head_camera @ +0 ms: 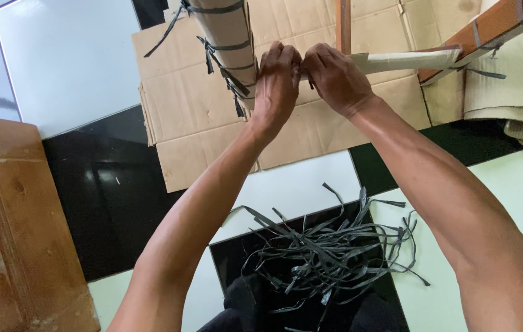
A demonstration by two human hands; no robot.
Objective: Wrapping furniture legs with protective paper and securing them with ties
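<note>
My left hand (pixel 277 86) and my right hand (pixel 334 79) meet fingertip to fingertip over a cardboard-wrapped bar (pixel 409 60) that runs to the right. Both pinch a thin dark strap (pixel 306 79) at the spot where this bar meets an upright cardboard-wrapped post (pixel 228 37). The post carries several dark strap ties (pixel 224 47) knotted around it. The fingertips hide the strap's knot.
Flattened cardboard sheets (pixel 194 117) lie on the black and white tiled floor (pixel 71 67). A loose pile of dark plastic straps (pixel 329 252) sits near my body. A wooden panel (pixel 9 227) is at the left, a reddish wooden bar (pixel 489 27) at the top right.
</note>
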